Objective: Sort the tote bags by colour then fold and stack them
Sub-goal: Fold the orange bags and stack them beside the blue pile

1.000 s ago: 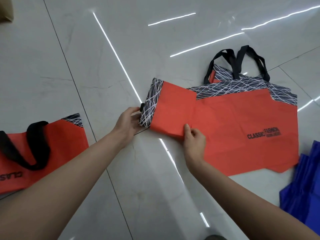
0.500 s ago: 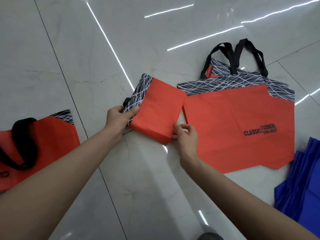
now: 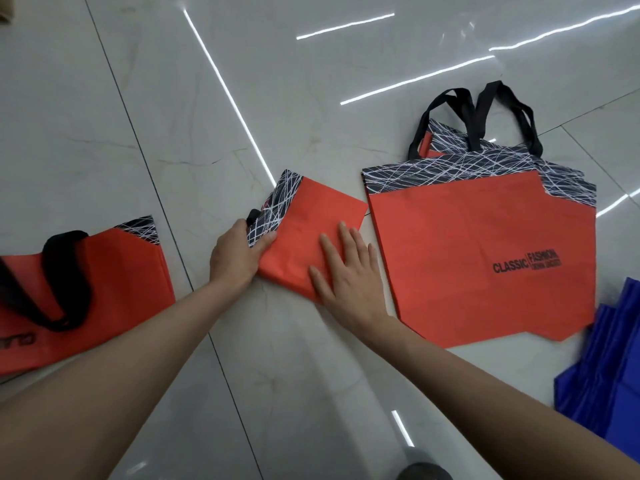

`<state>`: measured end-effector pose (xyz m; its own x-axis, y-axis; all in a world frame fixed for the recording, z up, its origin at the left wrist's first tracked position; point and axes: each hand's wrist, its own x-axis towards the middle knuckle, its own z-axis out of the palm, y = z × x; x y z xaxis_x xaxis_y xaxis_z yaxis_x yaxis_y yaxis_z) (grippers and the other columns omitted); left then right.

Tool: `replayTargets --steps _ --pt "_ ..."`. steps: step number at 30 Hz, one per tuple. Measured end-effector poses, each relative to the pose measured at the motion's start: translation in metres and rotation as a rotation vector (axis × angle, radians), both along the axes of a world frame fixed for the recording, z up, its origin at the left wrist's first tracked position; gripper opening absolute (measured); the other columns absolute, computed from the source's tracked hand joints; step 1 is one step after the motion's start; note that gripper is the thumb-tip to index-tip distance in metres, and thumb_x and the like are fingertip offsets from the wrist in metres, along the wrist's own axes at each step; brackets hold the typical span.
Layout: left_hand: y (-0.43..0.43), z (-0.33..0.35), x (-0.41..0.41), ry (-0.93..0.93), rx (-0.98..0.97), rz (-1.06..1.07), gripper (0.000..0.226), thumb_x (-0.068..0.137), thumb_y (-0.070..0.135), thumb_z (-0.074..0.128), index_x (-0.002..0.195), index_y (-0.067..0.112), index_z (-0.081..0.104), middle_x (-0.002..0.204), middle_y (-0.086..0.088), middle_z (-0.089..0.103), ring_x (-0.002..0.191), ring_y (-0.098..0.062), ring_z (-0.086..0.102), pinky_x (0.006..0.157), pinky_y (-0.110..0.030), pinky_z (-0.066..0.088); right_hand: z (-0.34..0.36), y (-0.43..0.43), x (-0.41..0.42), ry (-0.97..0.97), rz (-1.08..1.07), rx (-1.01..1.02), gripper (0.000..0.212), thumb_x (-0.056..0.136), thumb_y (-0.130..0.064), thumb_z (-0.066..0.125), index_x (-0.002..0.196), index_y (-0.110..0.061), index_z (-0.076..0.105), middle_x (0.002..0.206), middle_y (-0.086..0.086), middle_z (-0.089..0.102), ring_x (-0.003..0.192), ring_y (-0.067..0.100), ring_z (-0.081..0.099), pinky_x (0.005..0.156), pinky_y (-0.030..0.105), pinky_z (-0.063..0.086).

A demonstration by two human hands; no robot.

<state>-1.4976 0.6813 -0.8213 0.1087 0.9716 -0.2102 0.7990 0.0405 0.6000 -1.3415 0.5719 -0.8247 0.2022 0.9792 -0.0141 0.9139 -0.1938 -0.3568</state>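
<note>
On the glossy white tiled floor (image 3: 173, 98), an orange fabric tote bag with a black strap (image 3: 114, 282) lies flat at far left. The left hand (image 3: 235, 258) pinches the patterned edge of a folded orange tote bag with a black-and-white line-printed band (image 3: 311, 216), thumb on top. The right hand (image 3: 346, 275) lies flat on it, fingers spread. Just beside it, unfolded orange totes (image 3: 467, 254) printed "CLASSIC FASHION" lie flat, and blue fabric bags (image 3: 606, 368) sit at far right

Open floor (image 3: 207, 116) lies beyond the folded bag (image 3: 311, 230); a flat red bag (image 3: 467, 254) lies just beside its right edge.
</note>
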Motion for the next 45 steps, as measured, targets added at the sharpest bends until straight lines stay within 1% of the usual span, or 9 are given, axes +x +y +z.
replayTargets --steps 8,12,16,21,28,31,37,41,45 --pt "0.023 0.006 -0.024 0.050 -0.007 -0.482 0.046 0.080 0.062 0.055 0.091 0.019 0.045 0.086 0.004 0.053 0.079 -0.019 0.049 0.065 -0.031 0.031 0.019 0.046 0.027 -0.022 -0.166 -0.043 0.057 0.094 -0.054 0.037 0.128 -0.010 0.051 0.128 0.014 0.053 0.115 0.033 0.049 0.094 0.040 0.036" --pt "0.015 0.000 -0.030 0.010 0.305 -0.530 0.075 0.082 0.075 0.029 0.095 0.006 0.054 0.083 -0.006 0.054 0.077 -0.024 0.048 0.068 -0.032 0.032 0.021 0.052 0.022 0.501 -0.348 -0.213 0.054 0.091 -0.060 0.044 0.103 -0.009 0.057 0.106 0.009 0.062 0.099 0.028 0.057 0.084 0.037 0.046" --pt "0.002 0.004 -0.023 -0.162 0.262 -0.212 0.044 0.088 0.042 0.057 0.117 0.009 0.053 0.110 -0.012 0.052 0.103 -0.027 0.049 0.086 -0.029 0.034 0.020 0.048 0.012 0.781 -0.363 -0.147 0.039 0.094 -0.048 0.049 0.087 -0.010 0.058 0.089 0.002 0.064 0.087 0.019 0.059 0.085 0.039 0.047" --pt "-0.014 0.012 0.005 -0.383 0.050 0.268 0.058 0.084 0.029 0.068 0.131 0.009 0.039 0.128 -0.008 0.042 0.116 -0.016 0.043 0.093 -0.013 0.027 0.017 0.049 0.009 0.778 -0.334 -0.116 0.027 0.093 -0.040 0.055 0.089 -0.015 0.045 0.088 -0.001 0.054 0.077 0.008 0.050 0.073 0.026 0.042" --pt "-0.004 0.008 -0.004 -0.765 -0.118 0.296 0.034 0.081 0.010 0.070 0.110 0.020 0.055 0.114 -0.005 0.059 0.109 -0.021 0.056 0.099 -0.041 0.045 0.019 0.051 0.006 1.039 -0.494 -0.232 0.034 0.092 -0.027 0.057 0.121 -0.011 0.051 0.116 0.006 0.060 0.103 0.020 0.060 0.093 0.038 0.049" --pt "-0.005 0.007 -0.007 -0.686 -0.112 0.225 0.044 0.083 0.013 0.069 0.121 0.017 0.049 0.124 -0.006 0.052 0.119 -0.023 0.050 0.101 -0.036 0.042 0.013 0.046 0.000 0.836 -0.391 -0.162 0.039 0.093 -0.016 0.053 0.130 -0.009 0.044 0.127 0.010 0.056 0.116 0.025 0.053 0.101 0.034 0.040" --pt "-0.050 -0.014 0.001 0.220 0.347 -0.182 0.046 0.095 0.025 0.039 0.133 0.000 0.046 0.143 -0.020 0.041 0.133 -0.038 0.036 0.104 -0.051 0.034 -0.006 0.025 -0.024 0.223 -0.232 0.175 0.052 0.087 -0.003 0.050 0.137 0.003 0.038 0.128 0.024 0.048 0.115 0.036 0.044 0.098 0.037 0.031" --pt "-0.057 -0.030 -0.005 0.335 0.292 -0.239 0.061 0.094 0.035 0.025 0.137 -0.006 0.038 0.147 -0.022 0.034 0.137 -0.039 0.030 0.108 -0.048 0.027 -0.021 0.019 -0.023 -0.069 0.210 0.173 0.050 0.094 -0.030 0.039 0.141 -0.014 0.042 0.147 0.014 0.039 0.137 0.031 0.033 0.112 0.040 0.020" --pt "-0.056 -0.038 -0.006 0.324 0.295 -0.252 0.062 0.095 0.035 0.025 0.141 -0.006 0.031 0.150 -0.022 0.026 0.141 -0.037 0.021 0.113 -0.043 0.018 -0.028 0.020 -0.025 -0.090 0.224 0.021 0.055 0.097 -0.046 0.029 0.146 -0.024 0.035 0.155 0.009 0.025 0.144 0.030 0.018 0.114 0.041 0.014"
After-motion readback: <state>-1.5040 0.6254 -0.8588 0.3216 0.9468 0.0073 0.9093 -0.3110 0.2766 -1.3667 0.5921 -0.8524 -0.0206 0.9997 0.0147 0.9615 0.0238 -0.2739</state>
